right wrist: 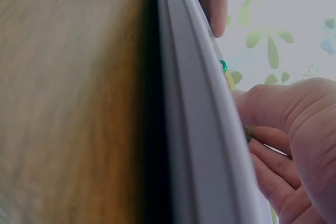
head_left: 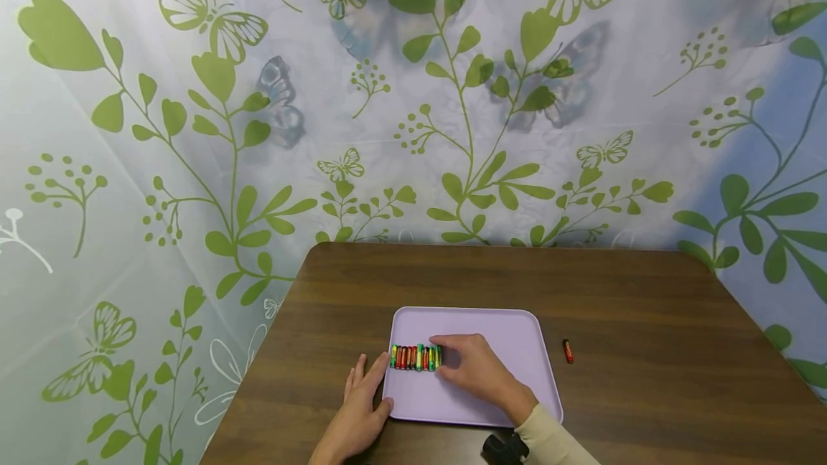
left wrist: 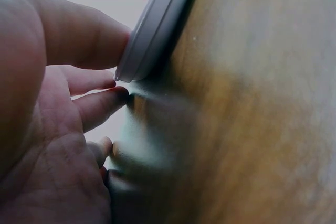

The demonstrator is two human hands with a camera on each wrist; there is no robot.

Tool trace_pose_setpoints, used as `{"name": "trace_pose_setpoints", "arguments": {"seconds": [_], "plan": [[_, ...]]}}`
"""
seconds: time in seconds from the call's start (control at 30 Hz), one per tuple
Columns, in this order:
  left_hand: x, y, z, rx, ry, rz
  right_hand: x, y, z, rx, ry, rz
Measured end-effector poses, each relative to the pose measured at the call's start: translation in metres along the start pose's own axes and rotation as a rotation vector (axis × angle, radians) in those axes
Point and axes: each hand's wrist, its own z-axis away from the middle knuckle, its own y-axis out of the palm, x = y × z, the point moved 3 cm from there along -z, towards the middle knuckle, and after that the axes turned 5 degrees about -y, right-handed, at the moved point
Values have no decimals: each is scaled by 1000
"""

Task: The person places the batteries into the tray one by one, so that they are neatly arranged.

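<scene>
Several small batteries (head_left: 412, 358), red, green and yellow, lie side by side in a row at the left of a lilac tray (head_left: 481, 319). At the row's right end, my right hand (head_left: 474, 370) pinches a green battery by its two ends, between thumb and fingers. That battery (right wrist: 248, 134) is mostly hidden by the thumb in the right wrist view. My left hand (head_left: 358, 411) rests at the tray's left edge with fingers extended. In the left wrist view its thumb (left wrist: 86, 38) presses against the tray's rim.
One red and black battery (head_left: 568, 351) lies alone on the brown wooden table (head_left: 646, 321), right of the tray. A patterned curtain (head_left: 388, 163) with leaves and butterflies hangs behind the table. A black strap device (head_left: 505, 448) sits at my right wrist.
</scene>
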Motion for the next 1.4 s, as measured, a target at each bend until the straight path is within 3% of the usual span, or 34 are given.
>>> {"name": "trace_pose_setpoints", "arguments": {"seconds": [0.53, 0.63, 1.1, 1.4], "plan": [[-1, 1, 0, -4, -6, 31, -2, -10, 5, -32, -35, 34], [-1, 1, 0, 2, -9, 42, -5, -16, 8, -9, -4, 9], [0, 1, 1, 11, -15, 58, -25, -55, 23, 54, 77, -33], [0, 2, 1, 6, -8, 55, -45, -85, 38, 49, 60, -27]]}}
